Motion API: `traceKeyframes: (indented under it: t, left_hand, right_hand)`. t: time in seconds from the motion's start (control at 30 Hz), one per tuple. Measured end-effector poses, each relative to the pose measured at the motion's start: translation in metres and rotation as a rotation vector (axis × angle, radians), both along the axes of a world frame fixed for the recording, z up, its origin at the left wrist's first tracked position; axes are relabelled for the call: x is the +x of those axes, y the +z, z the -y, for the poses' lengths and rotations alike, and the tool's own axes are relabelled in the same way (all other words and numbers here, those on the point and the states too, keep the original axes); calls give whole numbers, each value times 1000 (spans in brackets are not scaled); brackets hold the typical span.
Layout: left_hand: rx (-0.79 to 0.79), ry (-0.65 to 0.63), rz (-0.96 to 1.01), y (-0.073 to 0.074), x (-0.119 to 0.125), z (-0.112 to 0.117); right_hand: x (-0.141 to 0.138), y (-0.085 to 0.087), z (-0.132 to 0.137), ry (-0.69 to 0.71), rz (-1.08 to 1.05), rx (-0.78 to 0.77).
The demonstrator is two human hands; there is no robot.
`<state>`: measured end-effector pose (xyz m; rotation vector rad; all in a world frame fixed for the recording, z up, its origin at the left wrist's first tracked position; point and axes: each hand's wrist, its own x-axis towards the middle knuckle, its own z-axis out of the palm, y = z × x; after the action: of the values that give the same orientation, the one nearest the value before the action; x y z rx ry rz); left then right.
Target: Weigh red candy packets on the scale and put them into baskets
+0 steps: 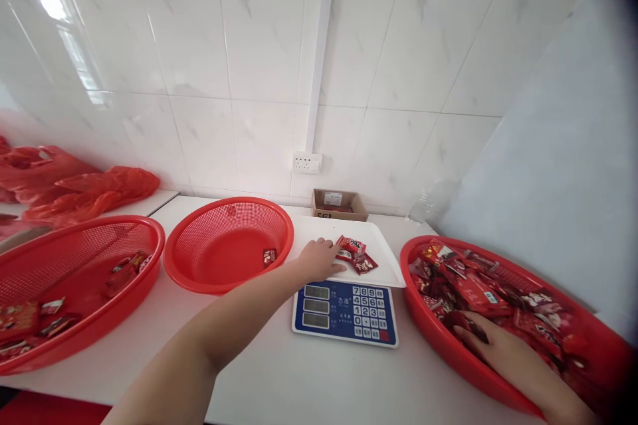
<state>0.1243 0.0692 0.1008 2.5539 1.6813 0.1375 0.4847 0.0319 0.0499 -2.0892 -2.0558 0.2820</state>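
left hand: thumb and fingers held parted by red packets on white tray | right hand: curled in red basket, grip cannot be told | tray is best left unpressed, packets kept inside its edges

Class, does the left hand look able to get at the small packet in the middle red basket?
Probably yes: the packet lies uncovered in the open-topped basket, near the left hand.
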Motion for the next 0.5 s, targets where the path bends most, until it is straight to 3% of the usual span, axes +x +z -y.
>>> traceKeyframes:
  t: [0.1, 0.3, 0.5]
  left_hand:
    - [-6, 6, -23, 0, 4, -7]
    - [21, 5, -66, 3, -4, -5]
    - [74, 139, -62, 20, -61, 15]
  right_hand:
    - [-3, 5, 2, -18, -77, -108]
    - [-2, 5, 1, -27, -90, -132]
    - [2, -1, 0, 6, -54, -19]
